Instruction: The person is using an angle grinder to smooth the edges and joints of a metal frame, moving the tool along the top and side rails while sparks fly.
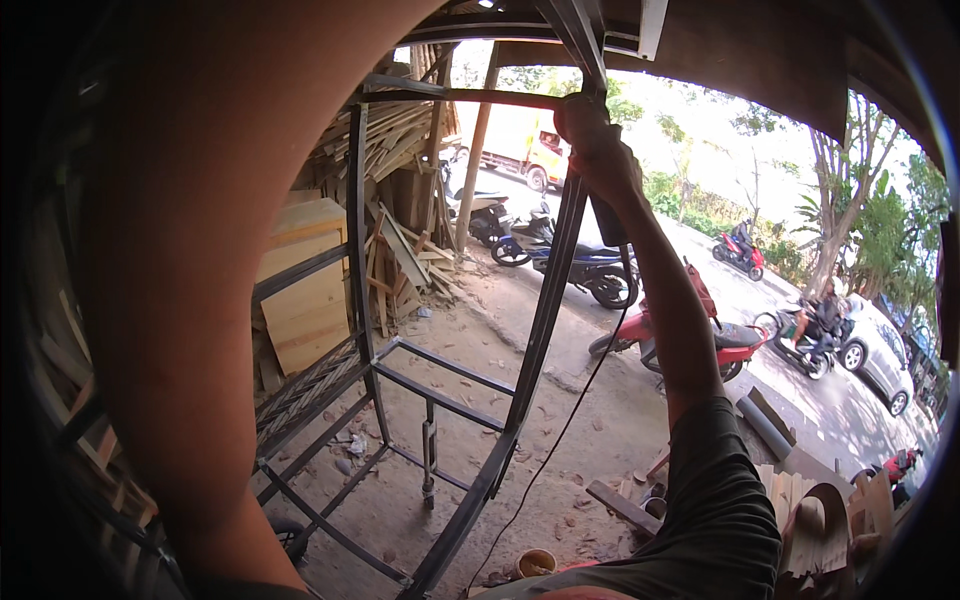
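Note:
A tall dark steel tube frame stands on the dirt floor in front of me, with a lower shelf of bars and a small caster. My right hand is raised to the frame's upper corner, where the slanted upright meets the top bar. It is closed around a black corded tool. The tool's thin black cable hangs down to the ground. My left forearm fills the left side, close and blurred, and runs up past the top edge. The left hand itself is out of sight.
Stacked planks and board offcuts lean behind the frame at left. Parked motorcycles line the road edge, with riders, a silver car and a yellow truck beyond. A small pot and wood scraps lie at lower right.

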Available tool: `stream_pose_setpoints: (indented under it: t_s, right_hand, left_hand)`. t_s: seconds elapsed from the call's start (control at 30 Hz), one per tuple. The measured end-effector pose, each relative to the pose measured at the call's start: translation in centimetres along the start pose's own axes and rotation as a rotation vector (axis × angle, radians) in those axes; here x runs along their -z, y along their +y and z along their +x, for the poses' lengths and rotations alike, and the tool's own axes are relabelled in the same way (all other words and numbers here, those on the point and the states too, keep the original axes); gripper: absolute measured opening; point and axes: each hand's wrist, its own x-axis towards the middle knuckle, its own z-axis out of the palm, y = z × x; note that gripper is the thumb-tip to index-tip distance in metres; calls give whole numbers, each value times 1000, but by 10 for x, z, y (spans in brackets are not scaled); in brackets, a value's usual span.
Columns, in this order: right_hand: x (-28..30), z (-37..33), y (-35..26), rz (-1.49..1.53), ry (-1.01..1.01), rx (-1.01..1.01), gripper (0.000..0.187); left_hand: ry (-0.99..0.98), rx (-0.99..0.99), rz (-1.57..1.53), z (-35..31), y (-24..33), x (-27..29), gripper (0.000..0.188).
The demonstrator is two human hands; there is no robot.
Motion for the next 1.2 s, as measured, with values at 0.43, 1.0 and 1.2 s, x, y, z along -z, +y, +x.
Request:
stream_pose_setpoints:
  t_s: [0.43, 1.0, 1.2]
  right_hand:
    - [-13, 18, -63, 72, -22, 59, 61]
    - [-22, 15, -37, 254, -3, -42, 68]
    - [-25, 4, 10, 215, 18, -26, 101]
  left_hand:
    - [104, -41, 130, 27, 0, 1, 55]
    - [107, -140, 102, 42, -27, -26, 79]
    - [-117, -116, 78, 43, -10, -3, 81]
